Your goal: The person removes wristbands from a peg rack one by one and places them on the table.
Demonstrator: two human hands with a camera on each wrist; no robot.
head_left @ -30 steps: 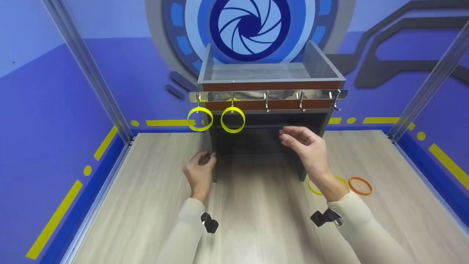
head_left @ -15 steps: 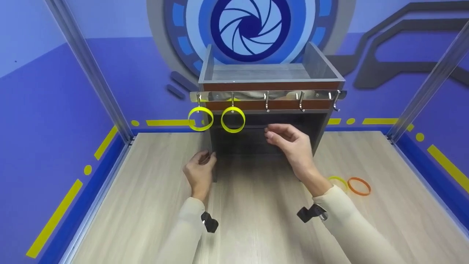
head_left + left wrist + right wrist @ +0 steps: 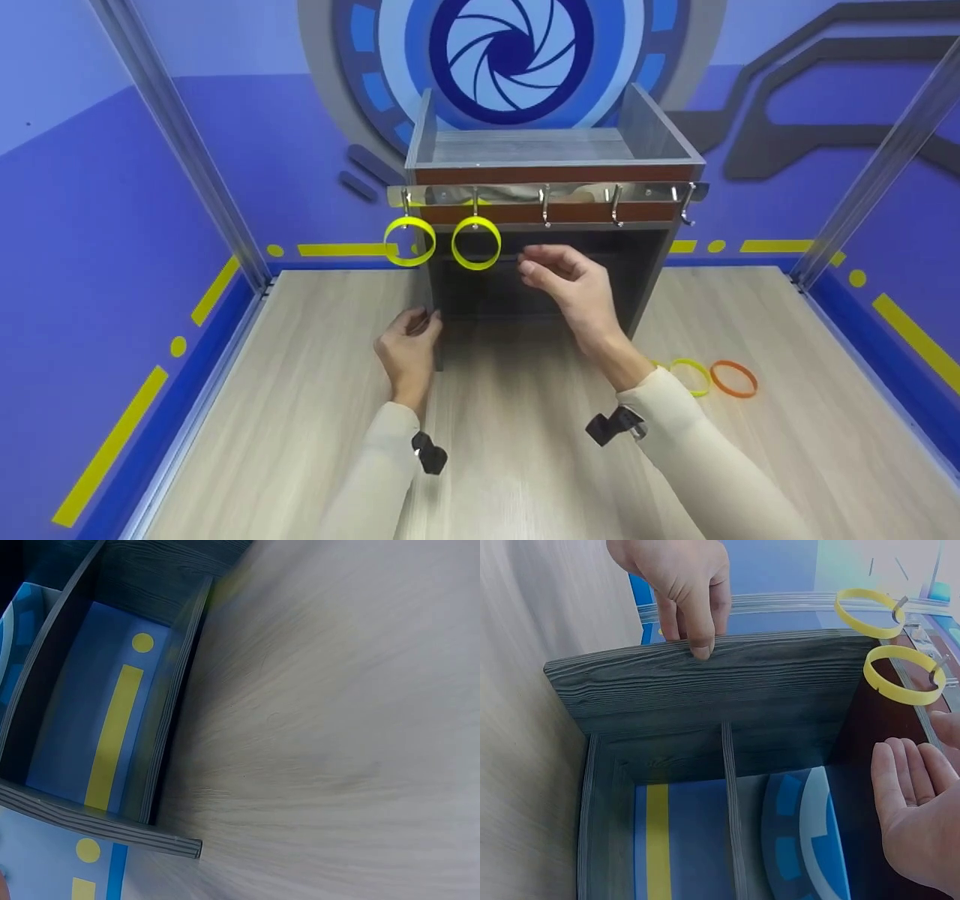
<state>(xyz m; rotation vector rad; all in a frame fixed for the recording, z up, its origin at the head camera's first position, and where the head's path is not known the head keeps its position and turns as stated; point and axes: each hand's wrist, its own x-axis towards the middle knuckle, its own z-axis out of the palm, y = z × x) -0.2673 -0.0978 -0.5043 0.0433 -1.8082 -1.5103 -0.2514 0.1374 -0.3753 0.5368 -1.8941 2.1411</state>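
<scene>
Shelf [image 3: 555, 174] stands with its side panel [image 3: 780, 671] pinched by your left grip [image 3: 407, 356], likely for steadiness. Your right grip [image 3: 574, 292] is empty, loosely curved; at its ten o'clock, the nearer yellow band [image 3: 477, 267] hangs, borne by a hook [image 3: 475, 199].

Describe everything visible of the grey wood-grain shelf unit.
The grey wood-grain shelf unit stands upright on the pale wood-look tabletop. Its top is an open tray between side panels. Across the front runs a reddish-brown band bearing a shiny metal rail with five hooks; a yellow ring hangs on each of the two leftmost, the other three bare. The lower part is open, split by an inner board. The person's left hand pinches the left panel's front edge.
</scene>
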